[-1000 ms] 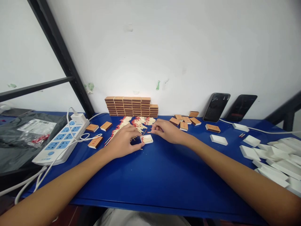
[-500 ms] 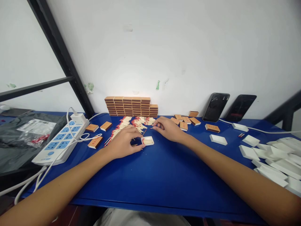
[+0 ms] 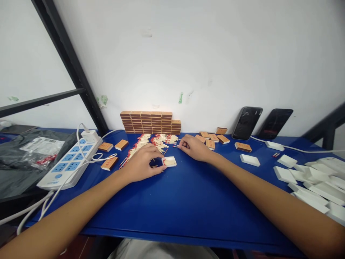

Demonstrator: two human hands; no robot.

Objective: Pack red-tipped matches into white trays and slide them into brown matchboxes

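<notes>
A small white matchbox tray [image 3: 169, 161] sits on the blue table with red-tipped matches lying inside. My left hand [image 3: 144, 163] grips it at its left end, between thumb and fingers. Beyond the tray, my right hand [image 3: 194, 148] has its fingertips pinched together. A single match [image 3: 175, 146] sticks out to the left from that pinch. Loose matches [image 3: 159, 141] with red heads lie in piles behind the tray and past my left hand, which hides part of them.
Stacked matchboxes [image 3: 149, 122] form a wall at the back. More matchboxes [image 3: 214, 138] lie right of centre and on the left. White trays [image 3: 318, 180] heap at the right edge. Two phones [image 3: 247, 123] lean on the wall. A power strip [image 3: 70, 160] with cables stands left.
My right hand has shifted slightly to the right, away from the match pile, with the match in its fingertips. My left hand and the tray stay in place.
</notes>
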